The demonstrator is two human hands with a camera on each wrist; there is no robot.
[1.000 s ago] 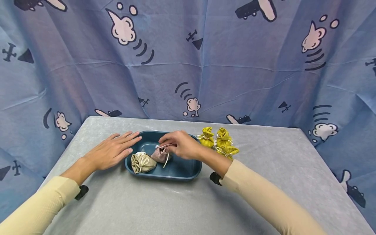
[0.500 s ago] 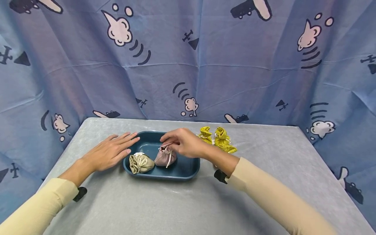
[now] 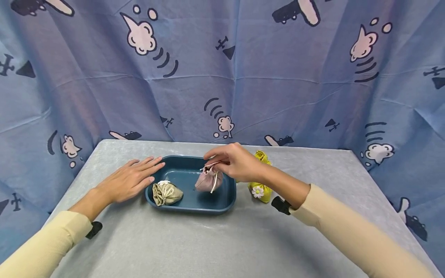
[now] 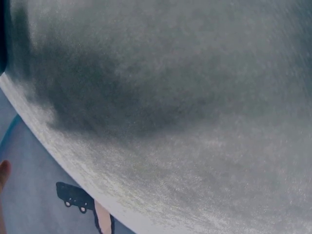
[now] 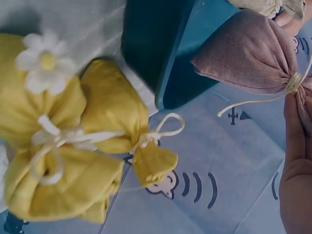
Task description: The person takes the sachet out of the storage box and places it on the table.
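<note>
My right hand (image 3: 238, 164) pinches a mauve drawstring pouch (image 3: 208, 182) by its gathered neck. The pouch hangs over the right half of a dark blue tray (image 3: 194, 211). In the right wrist view the mauve pouch (image 5: 243, 53) shows its cream cord tied round the neck, with the thumb just below the knot. Fingers spread and straight, my left hand (image 3: 128, 180) lies at the tray's left rim. A beige pouch (image 3: 170, 195) with a white flower lies in the tray's front left corner. Only a fingertip (image 4: 4, 171) of the left hand appears in the left wrist view.
Several yellow pouches (image 3: 263, 189) stand right of the tray, partly hidden behind the right hand and wrist. Up close, one yellow pouch (image 5: 114, 107) sits beside the tray wall. A blue patterned curtain (image 3: 194, 96) hangs behind the grey table (image 3: 174, 247).
My right hand has moved right and up, drawing the mauve pouch away from the beige one. Its wrist now covers more of the yellow pouches. The left hand keeps its place.
</note>
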